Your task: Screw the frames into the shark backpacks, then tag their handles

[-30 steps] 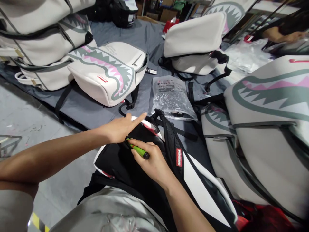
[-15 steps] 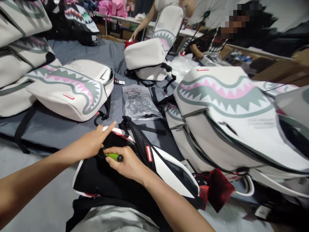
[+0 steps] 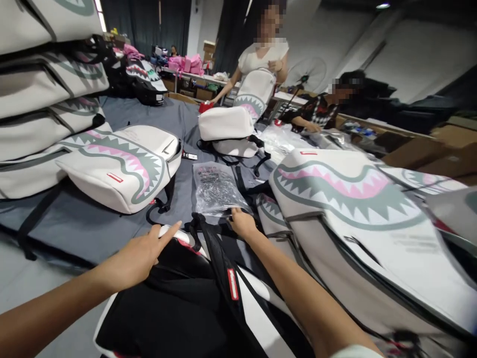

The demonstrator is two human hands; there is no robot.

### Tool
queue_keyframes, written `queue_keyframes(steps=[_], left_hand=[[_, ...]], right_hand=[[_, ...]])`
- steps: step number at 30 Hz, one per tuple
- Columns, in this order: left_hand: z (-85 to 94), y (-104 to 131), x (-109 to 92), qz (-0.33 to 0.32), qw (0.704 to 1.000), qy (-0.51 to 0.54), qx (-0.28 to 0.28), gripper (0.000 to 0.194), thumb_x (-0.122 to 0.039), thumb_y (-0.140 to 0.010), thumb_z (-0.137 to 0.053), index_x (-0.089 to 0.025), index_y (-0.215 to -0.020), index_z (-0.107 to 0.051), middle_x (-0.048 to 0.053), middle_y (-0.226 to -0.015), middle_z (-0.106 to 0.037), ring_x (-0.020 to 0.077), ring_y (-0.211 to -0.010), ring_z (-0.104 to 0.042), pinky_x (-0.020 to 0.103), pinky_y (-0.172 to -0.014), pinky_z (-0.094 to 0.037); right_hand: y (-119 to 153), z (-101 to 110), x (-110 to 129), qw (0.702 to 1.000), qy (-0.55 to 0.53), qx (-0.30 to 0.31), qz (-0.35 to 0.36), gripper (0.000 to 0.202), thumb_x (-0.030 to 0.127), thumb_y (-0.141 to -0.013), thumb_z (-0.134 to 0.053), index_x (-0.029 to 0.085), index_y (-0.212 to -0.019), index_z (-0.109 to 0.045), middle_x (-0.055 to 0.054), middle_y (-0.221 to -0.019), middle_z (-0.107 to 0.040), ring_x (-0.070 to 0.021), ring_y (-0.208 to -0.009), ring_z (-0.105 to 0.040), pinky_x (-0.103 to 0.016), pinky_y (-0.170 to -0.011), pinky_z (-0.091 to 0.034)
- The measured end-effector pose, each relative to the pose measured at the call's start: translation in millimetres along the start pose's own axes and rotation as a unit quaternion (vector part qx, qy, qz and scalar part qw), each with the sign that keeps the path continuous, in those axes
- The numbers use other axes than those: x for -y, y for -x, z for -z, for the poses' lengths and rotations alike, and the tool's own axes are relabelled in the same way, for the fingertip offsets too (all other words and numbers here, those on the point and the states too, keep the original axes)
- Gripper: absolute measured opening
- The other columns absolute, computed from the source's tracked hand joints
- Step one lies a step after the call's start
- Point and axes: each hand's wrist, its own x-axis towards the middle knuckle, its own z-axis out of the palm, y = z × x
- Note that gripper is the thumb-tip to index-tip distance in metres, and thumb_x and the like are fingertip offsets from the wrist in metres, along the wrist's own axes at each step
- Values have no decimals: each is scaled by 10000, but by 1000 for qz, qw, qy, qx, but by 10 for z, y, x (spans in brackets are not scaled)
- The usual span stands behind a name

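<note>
A black and white backpack point(image 3: 179, 303) lies in front of me, its black back panel and strap point(image 3: 219, 258) facing up. My left hand point(image 3: 136, 258) is closed on its upper edge, index finger stretched along the white trim and the other fingers curled mostly out of sight. Beyond the pack, my right hand point(image 3: 243, 223) reaches to the near edge of a clear plastic bag point(image 3: 216, 189) on the grey cloth. Its fingers are bent together; what they hold, if anything, is hidden. No green-handled tool shows now.
Cream backpacks with shark-mouth prints lie at left point(image 3: 122, 164) and right point(image 3: 343, 194); more are stacked at far left point(image 3: 48, 89). Across the grey-covered table point(image 3: 179, 114), a person point(image 3: 261, 59) stands behind another backpack point(image 3: 227, 124). A second person point(image 3: 316, 112) is farther right.
My right hand has moved forward from the backpack to the plastic bag, and the green-handled tool it held is out of sight. My left hand stays at the pack's edge. The view has tilted up.
</note>
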Motion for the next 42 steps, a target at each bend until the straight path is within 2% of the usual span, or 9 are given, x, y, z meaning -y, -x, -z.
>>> queue_keyframes(steps=[5, 13, 19, 23, 27, 30, 33, 37, 42], left_hand=[[50, -39, -55, 23, 999, -6, 36, 1044, 6, -786, -475, -381, -1572, 92, 156, -1323, -498, 259, -954, -677, 339, -777, -527], [99, -79, -88, 50, 997, -6, 66, 1001, -14, -822, -483, -391, -1575, 57, 170, -1387, -451, 290, -977, -680, 371, -781, -526], [69, -17, -25, 19, 999, 7, 28, 966, -45, -848, -475, -380, -1578, 63, 141, -1278, -511, 249, -925, -678, 334, -773, -508], [67, -17, -2, 20, 1000, -7, 20, 1010, -66, -829, -523, -376, -1574, 83, 143, -1306, -500, 284, -1016, -671, 334, -777, -509], [122, -17, -39, 19, 999, -17, 28, 987, -95, -840, -546, -340, -1585, 52, 157, -1356, -488, 301, -1075, -664, 346, -814, -522], [123, 22, -59, 21, 1000, -16, 14, 1002, -94, -838, -545, -348, -1580, 79, 165, -1426, -456, 330, -1135, -648, 373, -825, -540], [82, 111, -50, 15, 999, 20, -23, 981, -85, -837, -550, -342, -1587, 29, 162, -1575, -316, 348, -1331, -518, 424, -972, -510], [-11, 341, -41, -14, 981, 88, -174, 719, -202, -928, -522, -264, -1573, -210, 139, -1636, -230, 324, -1493, -283, 503, -1167, -351], [-312, 736, -69, -26, 926, 119, -357, 435, -294, -999, -450, -205, -1424, -482, 131, -1514, -433, 264, -1422, -376, 497, -1182, -353]], right_hand=[[-286, -180, -3, 999, 36, 7, -2, 340, 367, -1008, -504, 91, -1158, -633, -157, -1122, -693, -236, -1008, -692, -387, -875, -541], [-209, -259, -80, 1000, 6, -7, 26, 305, 343, -956, -623, 119, -1161, -634, -101, -1168, -663, -218, -1056, -652, -448, -947, -534], [83, 45, -191, 990, -115, -86, 14, 245, 74, -877, -573, 168, -1065, -699, -103, -1205, -706, -224, -1036, -690, -327, -897, -529], [598, 456, -196, 964, -213, -157, -17, 289, 298, -987, -435, 132, -1042, -665, -123, -945, -748, -207, -798, -711, -275, -675, -539], [1251, 916, -24, 894, -424, -141, 12, 409, 558, -912, -528, 162, -848, -609, 33, -499, -550, -113, -410, -481, -215, -411, -398], [1631, 1118, 230, 799, -591, -97, 50, 365, 512, -767, -719, 172, -740, -591, 70, -446, -476, -79, -395, -417, -192, -396, -343], [1836, 1159, 482, 779, -619, -60, 83, 297, 437, -734, -739, 163, -778, -634, 49, -531, -545, -88, -454, -495, -205, -460, -410], [1912, 1108, 716, 823, -545, -77, 142, 198, 358, -795, -657, 170, -845, -692, -8, -717, -671, -138, -606, -622, -252, -592, -491], [1874, 1029, 999, 919, -283, -151, 229, 207, 176, -868, -578, 214, -1002, -731, -46, -959, -764, -197, -864, -706, -268, -744, -483]])
